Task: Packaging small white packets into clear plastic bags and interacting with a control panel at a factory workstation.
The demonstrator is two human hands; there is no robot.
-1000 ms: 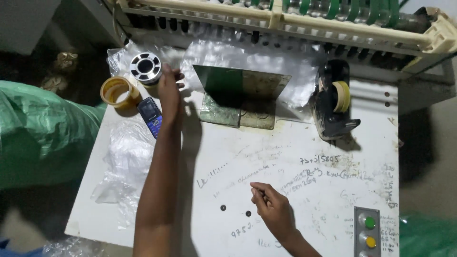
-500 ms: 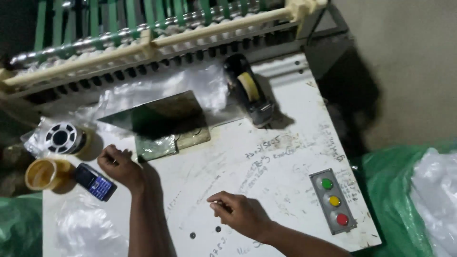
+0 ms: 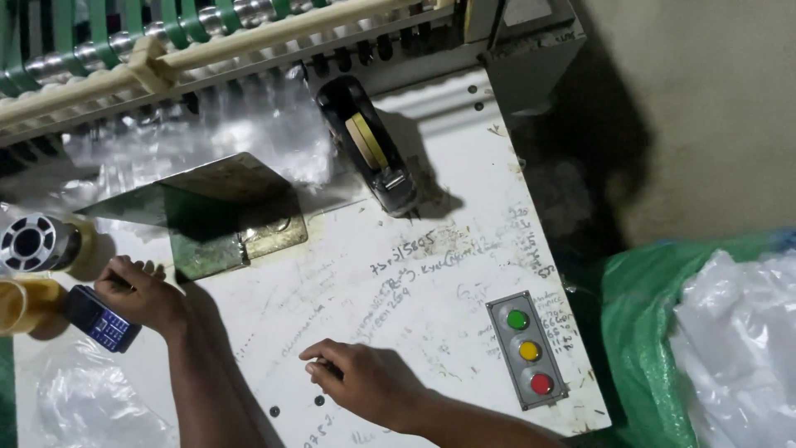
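Observation:
My left hand (image 3: 139, 290) rests at the left of the white machine table (image 3: 431, 274), fingers curled against a small dark mobile phone (image 3: 101, 318) lying there. My right hand (image 3: 365, 382) lies palm down near the front edge, fingers loosely bent, beside two small dark holes (image 3: 296, 405) in the tabletop. It holds nothing that I can see. A folded metal guide plate (image 3: 217, 214) stands just beyond the left hand.
A black tape dispenser with a yellowish roll (image 3: 369, 141) sits at the back. A panel with green, yellow and red buttons (image 3: 529, 350) is at the right front. Tape rolls (image 3: 33, 242) (image 3: 21, 305) lie far left. Green bagged bundles (image 3: 705, 340) stand right. Rollers (image 3: 207, 33) run along the back.
The view has swung further right and tilted, bringing the green bundles in. Both hands stay about where they were on the table; the left still touches the phone.

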